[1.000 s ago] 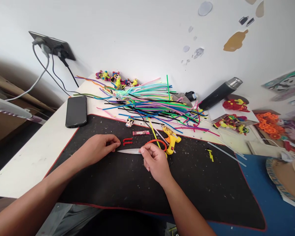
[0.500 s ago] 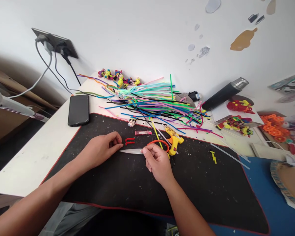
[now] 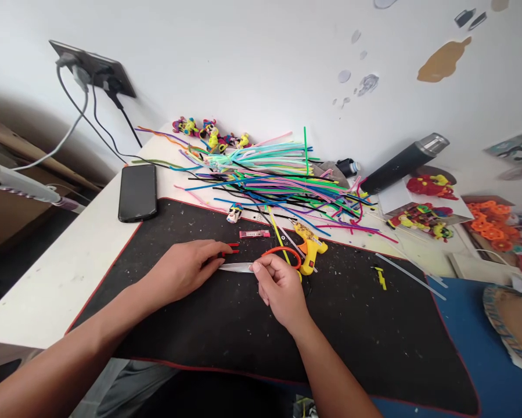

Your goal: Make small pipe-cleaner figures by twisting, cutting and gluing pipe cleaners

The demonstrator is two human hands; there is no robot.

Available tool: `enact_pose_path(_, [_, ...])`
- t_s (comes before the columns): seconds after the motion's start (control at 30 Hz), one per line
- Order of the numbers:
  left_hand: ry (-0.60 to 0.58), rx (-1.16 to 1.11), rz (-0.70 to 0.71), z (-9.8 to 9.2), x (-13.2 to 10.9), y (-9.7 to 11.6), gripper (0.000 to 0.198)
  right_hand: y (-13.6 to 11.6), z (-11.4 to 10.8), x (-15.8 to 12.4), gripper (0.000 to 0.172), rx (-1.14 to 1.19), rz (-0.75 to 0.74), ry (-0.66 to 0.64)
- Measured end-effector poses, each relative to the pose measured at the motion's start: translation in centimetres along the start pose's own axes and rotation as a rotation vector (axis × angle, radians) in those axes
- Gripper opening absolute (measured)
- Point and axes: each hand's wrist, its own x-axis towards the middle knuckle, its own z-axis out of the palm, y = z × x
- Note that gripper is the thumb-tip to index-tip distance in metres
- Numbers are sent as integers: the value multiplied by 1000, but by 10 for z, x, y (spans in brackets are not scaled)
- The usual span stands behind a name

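My left hand (image 3: 189, 267) rests low over the black mat, thumb and fingers apart. Its index finger reaches the short red bent pieces (image 3: 231, 249), which it partly covers; whether it touches them I cannot tell. My right hand (image 3: 282, 287) is closed in a pinch above the scissors. What sits between its fingertips, if anything, is too small to make out. Beneath it the scissors lie on the mat, their silver blade (image 3: 237, 267) pointing left and an orange handle loop (image 3: 289, 251) showing behind the hand. A pink labelled packet (image 3: 254, 234) lies just beyond.
Behind the hands are a yellow glue gun (image 3: 310, 249), a small doll-like figure (image 3: 234, 213) and a heap of coloured pipe cleaners (image 3: 269, 174). A phone (image 3: 137, 193) lies left; a black flask (image 3: 406, 162) leans right. Yellow bits (image 3: 380, 278) and clear sticks (image 3: 411, 276) lie on the mat's right.
My left hand has moved right, its fingers stretching over the red pieces and near the blade tip. The right hand keeps its pinch. The view has shifted slightly.
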Motion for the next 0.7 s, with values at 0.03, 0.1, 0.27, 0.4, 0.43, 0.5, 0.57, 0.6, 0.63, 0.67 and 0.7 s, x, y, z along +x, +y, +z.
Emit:
enact_pose_path(0.03, [1,6,4,0,0,-1,34,1,0,0,43,-2,-2,1])
enact_pose_path(0.1, [3,19,4,1,0,-2,33,1,0,0,43,-7,-4,0])
enact_pose_path(0.27, [-10,27,-14,0,1,-1,33,-1,0,-1,42,-11,-1,-6])
enact_pose_path(0.4, [-6,17,-35,-1,1,1,33,-1,0,-1,42,-17,1,-1])
enact_pose_path(0.43, [-4,11,-40,-2,1,1,33,-1,0,-1,42,-16,-2,-1])
enact_pose_path(0.5, [-4,-1,-49,-2,2,2,34,0,0,-1,41,-14,-8,-2])
enact_pose_path(0.57, [-7,-16,-54,-3,2,2,34,1,0,-1,40,-15,-12,-2])
enact_pose_path(0.6, [-10,-25,-57,-3,2,3,34,1,0,-1,40,-16,-11,-1])
enact_pose_path(0.63, [-12,-35,-62,-3,2,3,34,1,0,-1,40,-16,-9,-1])
enact_pose_path(0.67, [-13,-46,-73,-4,2,4,33,2,0,-1,40,-16,-7,-1])
enact_pose_path(0.7, [-14,-58,-89,-5,2,4,32,2,0,-1,40,-16,-5,-1])
